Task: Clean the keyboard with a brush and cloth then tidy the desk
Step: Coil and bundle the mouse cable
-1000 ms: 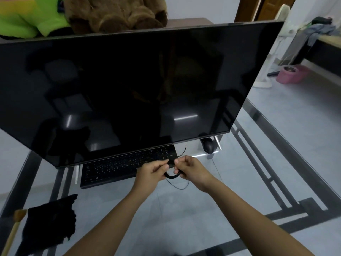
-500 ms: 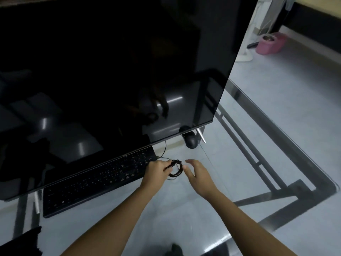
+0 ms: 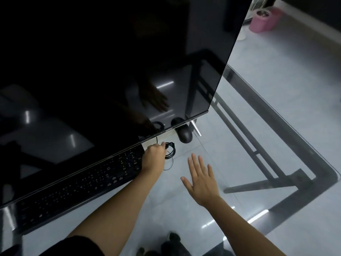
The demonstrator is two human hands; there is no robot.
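While left hand [image 3: 154,154] pinches cable [image 3: 170,150] | keyboard [image 3: 83,183] runs lower-left to upper-right

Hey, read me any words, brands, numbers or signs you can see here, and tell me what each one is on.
Nothing here can be read.
On the keyboard: pale key legends show, but they are too small and blurred to read.
On the monitor: dark screen with reflections only, no brand mark visible.
On the mouse: no marking visible.
On the coiled cable held by the left hand: no tag visible.
On the pink container: no label visible.
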